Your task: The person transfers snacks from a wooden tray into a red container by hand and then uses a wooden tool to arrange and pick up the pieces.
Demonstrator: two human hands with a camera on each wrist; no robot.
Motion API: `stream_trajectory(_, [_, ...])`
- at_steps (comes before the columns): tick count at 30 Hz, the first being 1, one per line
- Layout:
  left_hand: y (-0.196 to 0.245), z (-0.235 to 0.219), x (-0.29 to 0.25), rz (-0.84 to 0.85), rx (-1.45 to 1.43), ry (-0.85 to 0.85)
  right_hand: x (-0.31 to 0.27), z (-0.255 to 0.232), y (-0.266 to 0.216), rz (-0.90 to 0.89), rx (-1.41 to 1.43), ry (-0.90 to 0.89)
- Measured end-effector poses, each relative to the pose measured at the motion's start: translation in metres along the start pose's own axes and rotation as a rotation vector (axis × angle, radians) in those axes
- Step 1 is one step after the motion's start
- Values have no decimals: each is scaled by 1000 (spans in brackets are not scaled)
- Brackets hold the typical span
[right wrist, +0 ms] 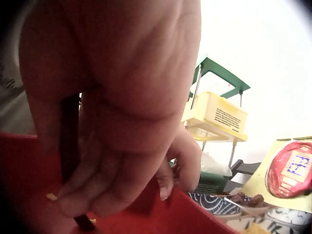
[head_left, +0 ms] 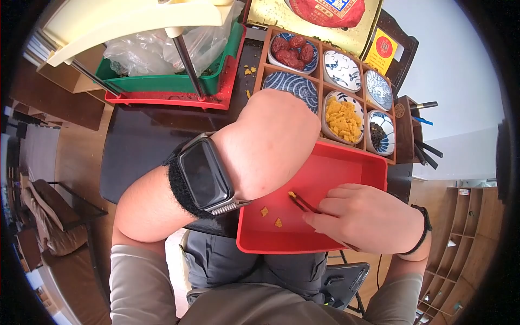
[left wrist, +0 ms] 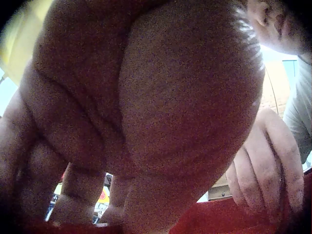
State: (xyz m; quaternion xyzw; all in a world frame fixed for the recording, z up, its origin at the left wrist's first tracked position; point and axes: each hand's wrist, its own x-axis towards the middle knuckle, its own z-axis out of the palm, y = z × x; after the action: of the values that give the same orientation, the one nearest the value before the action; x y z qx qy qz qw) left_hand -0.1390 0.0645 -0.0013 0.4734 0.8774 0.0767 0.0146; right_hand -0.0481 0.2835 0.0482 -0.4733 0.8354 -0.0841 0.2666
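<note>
Dark tweezers are pinched in my right hand, low over the red tray, with a yellow piece at their tips. Two other yellow bits, one and another, lie on the tray floor. My left hand, below a watch, covers the tray's back left corner; its fingers are hidden in the head view. The right wrist view shows the left hand's thumb and fingers on either side of the tray rim. Yellow flakes fill one bowl behind the tray.
Behind the tray stands a wooden divided box with bowls of red dates and dark leaves. A green bin with plastic bags stands back left. Pens stick out at the right.
</note>
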Motion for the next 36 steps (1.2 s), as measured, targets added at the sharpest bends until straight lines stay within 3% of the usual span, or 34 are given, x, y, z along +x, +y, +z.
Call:
stream_trajectory(9, [-1, 1, 0, 5, 10, 2, -7, 3, 0, -68, -58, 142])
stream_trajectory(15, [1, 0, 1, -19, 4, 0, -30, -9, 2, -60, 17, 381])
stream_trajectory(19, [-1, 2, 0, -11, 2, 13, -38, -6, 6, 36, -3, 706])
stream_trajectory(25, [-2, 2, -1, -3, -14, 23, -53, -11, 24, 200, 44, 955])
stream_trajectory(29, [-3, -1, -1, -9, -27, -25, -59, -9, 40, 297, 67, 997])
stream_trajectory(30, [-2, 0, -1, -17, -20, -19, -64, -16, 42, 314, 72, 869])
stream_trajectory(36, [-3, 1, -1, -11, -30, 5, -66, -7, 56, 336, 41, 844])
